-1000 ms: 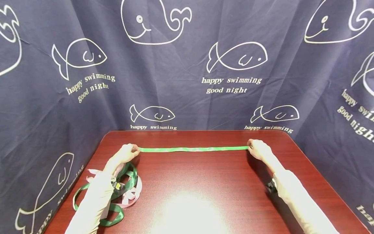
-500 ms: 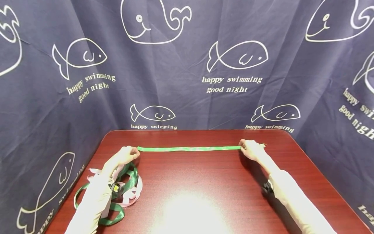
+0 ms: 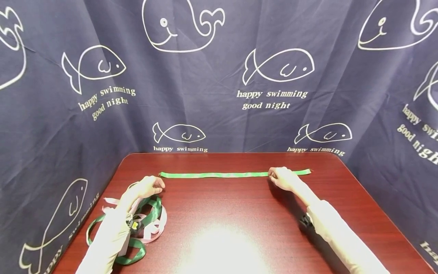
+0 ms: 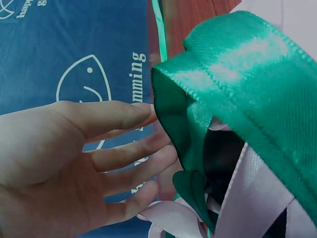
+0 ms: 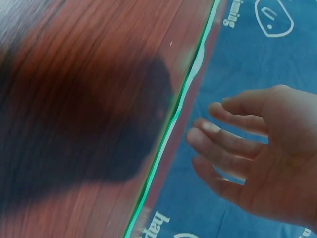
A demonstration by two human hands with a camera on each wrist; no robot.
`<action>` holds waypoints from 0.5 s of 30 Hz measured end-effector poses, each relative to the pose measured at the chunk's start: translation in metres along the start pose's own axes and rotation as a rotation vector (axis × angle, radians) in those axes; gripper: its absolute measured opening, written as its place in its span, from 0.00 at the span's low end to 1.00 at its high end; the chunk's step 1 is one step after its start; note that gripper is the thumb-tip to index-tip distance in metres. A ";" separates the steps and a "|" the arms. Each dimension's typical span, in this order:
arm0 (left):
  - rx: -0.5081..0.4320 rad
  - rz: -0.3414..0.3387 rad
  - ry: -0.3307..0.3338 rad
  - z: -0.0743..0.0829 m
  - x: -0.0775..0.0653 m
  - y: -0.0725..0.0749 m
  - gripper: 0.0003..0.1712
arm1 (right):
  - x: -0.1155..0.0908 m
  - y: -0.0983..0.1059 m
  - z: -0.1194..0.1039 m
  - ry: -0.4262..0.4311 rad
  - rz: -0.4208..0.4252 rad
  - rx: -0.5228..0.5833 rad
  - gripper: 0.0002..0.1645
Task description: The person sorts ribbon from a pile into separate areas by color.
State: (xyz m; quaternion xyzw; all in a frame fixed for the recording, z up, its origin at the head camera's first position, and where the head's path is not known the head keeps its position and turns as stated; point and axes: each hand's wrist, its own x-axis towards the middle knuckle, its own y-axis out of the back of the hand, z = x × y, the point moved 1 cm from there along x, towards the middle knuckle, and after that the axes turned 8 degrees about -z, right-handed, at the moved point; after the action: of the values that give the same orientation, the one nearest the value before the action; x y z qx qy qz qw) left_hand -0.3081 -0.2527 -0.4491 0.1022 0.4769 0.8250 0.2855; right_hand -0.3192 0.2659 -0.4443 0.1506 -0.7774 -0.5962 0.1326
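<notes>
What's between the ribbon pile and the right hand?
In the head view, only bare table shows between the ribbon pile and the right hand.

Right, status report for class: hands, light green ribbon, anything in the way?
Left hand, right hand: holding nothing. Light green ribbon laid across table. Tangled ribbons under left forearm, lying apart.

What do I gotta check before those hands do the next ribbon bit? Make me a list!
1. Light green ribbon stretched out across the table: ok, one long line.
2. Both its ends showing: ok, in the head view.
3. Left hand free: ok, holding nothing.
4. Right hand free: ok, fingers relaxed, nothing held.
5. Dark green ribbon and pale pink ribbon separated: not ok, heaped together.
6. Knots in that heap: cannot tell, the left sleeve covers part.
</notes>
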 end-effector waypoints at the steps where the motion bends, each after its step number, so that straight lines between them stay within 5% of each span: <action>1: 0.001 -0.003 -0.007 0.001 -0.001 0.000 0.07 | 0.001 -0.001 -0.003 0.010 -0.001 0.003 0.05; 9: 0.080 -0.005 -0.057 0.006 -0.006 0.002 0.15 | 0.007 -0.006 -0.022 0.129 -0.021 0.008 0.04; 15: 0.204 -0.009 0.023 0.007 -0.002 -0.002 0.21 | 0.010 -0.007 -0.039 0.157 -0.054 0.006 0.04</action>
State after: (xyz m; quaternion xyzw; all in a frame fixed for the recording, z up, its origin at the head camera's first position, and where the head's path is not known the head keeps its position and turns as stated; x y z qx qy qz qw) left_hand -0.3026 -0.2482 -0.4474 0.1190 0.5623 0.7718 0.2718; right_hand -0.3129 0.2255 -0.4404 0.2182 -0.7620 -0.5836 0.1765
